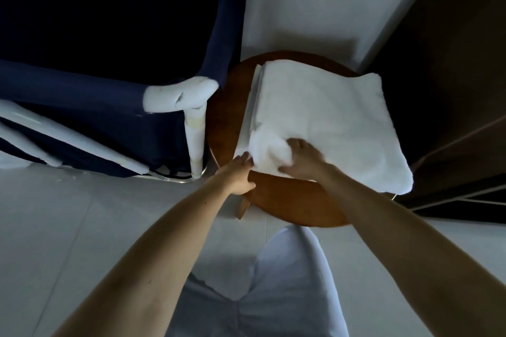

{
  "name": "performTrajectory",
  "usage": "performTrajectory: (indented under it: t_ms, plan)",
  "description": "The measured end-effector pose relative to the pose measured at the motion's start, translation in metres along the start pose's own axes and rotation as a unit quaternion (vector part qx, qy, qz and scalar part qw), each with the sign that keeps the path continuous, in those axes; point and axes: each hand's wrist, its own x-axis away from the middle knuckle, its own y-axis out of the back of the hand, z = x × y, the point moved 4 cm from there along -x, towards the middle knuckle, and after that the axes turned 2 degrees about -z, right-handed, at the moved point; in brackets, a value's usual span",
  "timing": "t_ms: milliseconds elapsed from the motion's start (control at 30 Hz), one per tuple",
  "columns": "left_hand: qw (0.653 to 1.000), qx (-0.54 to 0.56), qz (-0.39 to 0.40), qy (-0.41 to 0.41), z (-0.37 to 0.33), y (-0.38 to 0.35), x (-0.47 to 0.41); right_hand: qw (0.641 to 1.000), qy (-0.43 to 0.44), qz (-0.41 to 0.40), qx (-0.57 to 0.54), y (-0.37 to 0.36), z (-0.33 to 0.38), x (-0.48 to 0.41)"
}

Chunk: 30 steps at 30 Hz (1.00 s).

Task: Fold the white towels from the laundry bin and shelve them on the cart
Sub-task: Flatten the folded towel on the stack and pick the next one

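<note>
A folded white towel (323,117) lies on a round brown wooden stool (290,205), its right side hanging past the stool's rim. My right hand (304,159) grips a bunched fold at the towel's near left corner. My left hand (238,172) reaches in with straight fingers, its fingertips touching the towel's near left edge just above the stool top. The dark blue laundry bin (109,85) with a white tube frame stands to the left; its inside is dark and I cannot see any towels in it.
The bin's white corner post (195,139) stands close against the stool's left rim. A dark wooden cabinet or door (451,63) fills the right side. Pale floor tiles (82,227) spread below, and my white-clad legs (273,295) are under the stool's near edge.
</note>
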Motion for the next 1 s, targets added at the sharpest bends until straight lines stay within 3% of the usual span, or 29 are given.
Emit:
performTrajectory:
  t_ms: [100,200,367,533,767,1000]
  plan:
    - [0.999,0.019,0.038,0.030,-0.002,0.017,0.019,0.992,-0.012,0.127,0.012,0.001,0.002,0.017]
    - [0.999,0.028,0.008,0.016,-0.010,0.062,0.054,0.983,-0.043,0.178,-0.025,0.043,0.013,0.033]
    - [0.997,0.072,-0.040,-0.002,-0.008,0.143,0.127,0.986,0.024,0.163,0.030,0.127,0.087,0.070]
    - [0.989,0.073,-0.124,0.024,0.035,0.222,0.185,0.993,0.102,0.061,-0.004,0.192,0.181,0.080]
    - [0.973,0.086,-0.184,0.111,0.117,0.243,0.254,0.980,0.189,0.060,0.020,0.193,0.277,0.075]
    - [0.954,0.070,-0.205,0.206,0.194,0.261,0.239,0.967,0.227,0.105,0.054,0.186,0.328,0.008]
